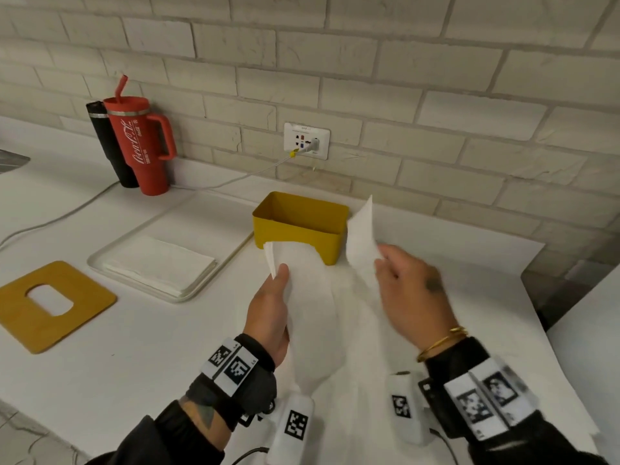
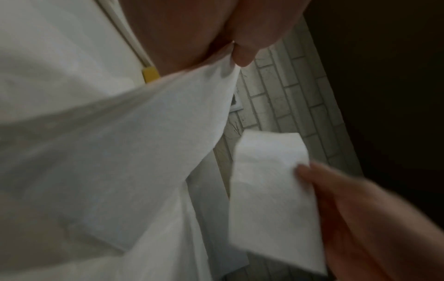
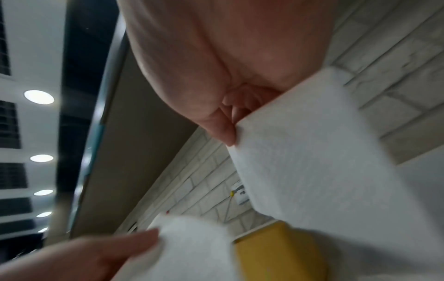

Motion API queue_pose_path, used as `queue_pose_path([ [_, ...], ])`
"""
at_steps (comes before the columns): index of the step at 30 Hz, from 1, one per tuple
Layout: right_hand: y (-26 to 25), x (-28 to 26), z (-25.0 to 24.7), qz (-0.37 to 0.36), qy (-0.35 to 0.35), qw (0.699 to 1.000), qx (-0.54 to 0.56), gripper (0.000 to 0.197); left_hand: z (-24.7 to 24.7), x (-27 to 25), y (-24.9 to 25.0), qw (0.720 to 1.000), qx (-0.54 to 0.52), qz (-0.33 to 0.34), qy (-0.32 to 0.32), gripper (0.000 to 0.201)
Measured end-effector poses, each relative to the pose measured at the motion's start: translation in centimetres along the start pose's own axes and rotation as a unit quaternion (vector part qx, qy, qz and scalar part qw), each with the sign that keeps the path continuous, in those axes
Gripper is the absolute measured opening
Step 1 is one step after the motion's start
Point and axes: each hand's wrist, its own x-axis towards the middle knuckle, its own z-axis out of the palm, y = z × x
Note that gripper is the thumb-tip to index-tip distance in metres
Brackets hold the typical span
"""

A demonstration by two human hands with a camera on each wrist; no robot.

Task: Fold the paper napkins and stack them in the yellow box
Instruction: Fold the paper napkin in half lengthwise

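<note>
The yellow box (image 1: 299, 226) looks empty inside, so no napkin is stacked yet, as far as I can see. One napkin (image 1: 315, 317) is held up in the air, just in front of the box. The left hand (image 1: 270, 310) pinches its left top corner w/ thumb and fingers. The right hand (image 1: 414, 290) pinches the right top corner. The fold looks just begun. More napkins (image 1: 161, 263) wait in a pile on the white tray (image 1: 100, 256), left of the box. So most of the job is left.

Room: the tabletop (image 1: 151, 347) under the hands is bare. The box top is open. The tabletop edge is near on the right, & the brick wall (image 1: 369, 78) is close behind the box.
</note>
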Motion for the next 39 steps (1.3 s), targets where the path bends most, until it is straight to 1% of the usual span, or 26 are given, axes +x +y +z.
queue_pose_path([
  [2, -1.3, -1.0, 2.2, -0.047, -0.064, 0.995, -0.063, 0.032, 0.9, -0.1, -0.4, 0.999, 0.011, -0.006, -0.037, 0.037],
  [3, -1.9, -1.6, 3.1, -0.052, -0.103, 0.989, -0.088, 0.035, 1.1, -0.1, -0.6, 0.998, 0.013, -0.01, -0.058, 0.038],
  [5, -2.8, -2.3, 4.0, -0.04, -0.155, 0.98, -0.117, 0.041, 1.1, -0.1, -0.7, 0.996, 0.013, -0.014, -0.092, 0.04],
  [7, -3.1, -2.5, 4.1, -0.027, -0.177, 0.978, -0.107, 0.046, 0.6, 0.0, -0.5, 0.994, 0.018, -0.013, -0.109, 0.039],
  [9, -2.8, -2.4, 4.0, -0.013, -0.18, 0.982, -0.05, 0.041, 0.0, 0.3, -0.5, 0.991, 0.043, -0.001, -0.128, 0.033],
  [11, -2.2, -2.0, 3.8, 0.006, -0.174, 0.984, 0.025, 0.038, -0.6, 0.8, -0.8, 0.989, 0.074, 0.002, -0.127, 0.028],
  [12, -1.8, -1.6, 3.7, 0.021, -0.159, 0.986, 0.054, 0.038, -0.9, 1.0, -0.9, 0.989, 0.083, 0.001, -0.121, 0.027],
  [14, -0.9, -0.8, 3.5, 0.06, -0.089, 0.989, 0.101, 0.036, -1.2, 1.2, -0.9, 0.989, 0.093, 0.001, -0.119, 0.031],
  [15, -0.2, -0.3, 3.4, 0.095, -0.058, 0.986, 0.123, 0.036, -1.3, 1.1, -0.9, 0.988, 0.092, 0.0, -0.124, 0.036],
  [16, 0.3, 0.0, 3.3, 0.143, -0.051, 0.977, 0.15, 0.04, -1.4, 1.1, -0.8, 0.987, 0.091, -0.004, -0.133, 0.042],
  [18, 1.4, 0.5, 3.2, 0.232, -0.087, 0.943, 0.223, 0.047, -1.5, 1.0, -0.8, 0.984, 0.089, -0.014, -0.151, 0.048],
  [19, 2.0, 0.4, 3.4, 0.255, -0.103, 0.927, 0.256, 0.044, -1.5, 0.9, -0.8, 0.984, 0.09, -0.014, -0.155, 0.046],
  [20, 2.4, 0.3, 3.5, 0.26, -0.104, 0.918, 0.282, 0.035, -1.4, 0.8, -0.8, 0.984, 0.091, -0.015, -0.153, 0.04],
  [21, 2.7, 0.2, 3.5, 0.251, -0.094, 0.918, 0.293, 0.023, -1.2, 0.7, -0.7, 0.986, 0.086, -0.016, -0.145, 0.034],
  [22, 2.9, 0.0, 3.5, 0.241, -0.077, 0.92, 0.298, 0.016, -1.1, 0.7, -0.6, 0.988, 0.077, -0.021, -0.133, 0.032],
  [25, 3.5, 0.0, 3.3, 0.235, -0.04, 0.917, 0.319, 0.01, -0.9, 0.6, -0.2, 0.993, 0.039, -0.041, -0.105, 0.039],
  [28, 3.6, 0.2, 1.9, 0.219, -0.027, 0.914, 0.34, 0.009, -1.2, 0.9, 0.1, 0.995, 0.032, -0.039, -0.09, 0.039],
  [31, 2.9, 0.2, -0.3, 0.163, -0.061, 0.905, 0.387, 0.013, -1.3, 1.0, 0.4, 0.996, 0.025, -0.036, -0.082, 0.039],
  [33, 1.8, 0.2, -1.4, 0.13, -0.099, 0.88, 0.445, 0.015, -1.2, 1.1, 0.7, 0.996, 0.012, -0.04, -0.082, 0.039],
  [35, 0.8, 0.2, -1.7, 0.114, -0.123, 0.856, 0.49, 0.012, -0.8, 1.1, 0.8, 0.995, 0.005, -0.046, -0.086, 0.042],
  [36, 0.5, 0.1, -1.4, 0.115, -0.125, 0.854, 0.492, 0.009, -0.7, 1.1, 0.7, 0.994, 0.004, -0.049, -0.094, 0.045],
  [39, 0.2, -0.3, 0.7, 0.148, -0.127, 0.875, 0.444, 0.006, -0.1, 0.8, 0.6, 0.992, 0.006, -0.043, -0.123, 0.051],
])
